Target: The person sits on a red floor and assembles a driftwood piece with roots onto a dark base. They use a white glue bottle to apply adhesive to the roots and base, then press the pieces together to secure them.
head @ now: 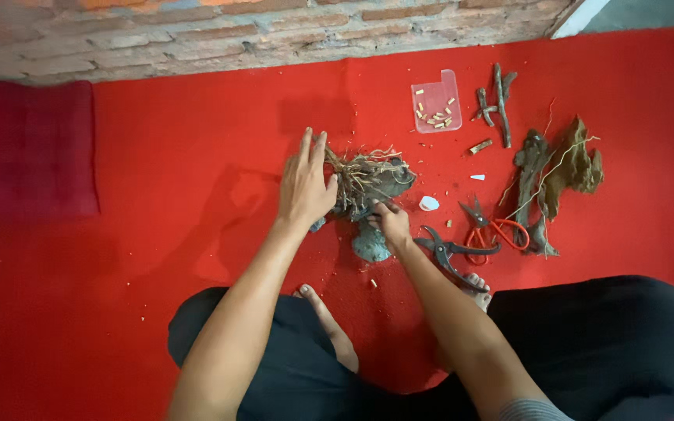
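Steadying the root clump [368, 181], left hand [306, 187] flat (grip wide); right hand [391, 224] pinches its base.

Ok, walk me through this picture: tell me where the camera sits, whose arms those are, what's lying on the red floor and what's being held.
There is one picture, taken by a camera on the person's head, looking down. The arms are the wearer's own; they sit cross-legged on a red carpet beside a brick wall. The left hand rests flat against a grey lump tangled with dry roots. The right hand pinches at its lower edge; whether it holds anything is too small to tell. To the right lie black pruning shears, red-handled scissors, driftwood pieces, forked twigs and a clear plastic lid with small cut wood bits.
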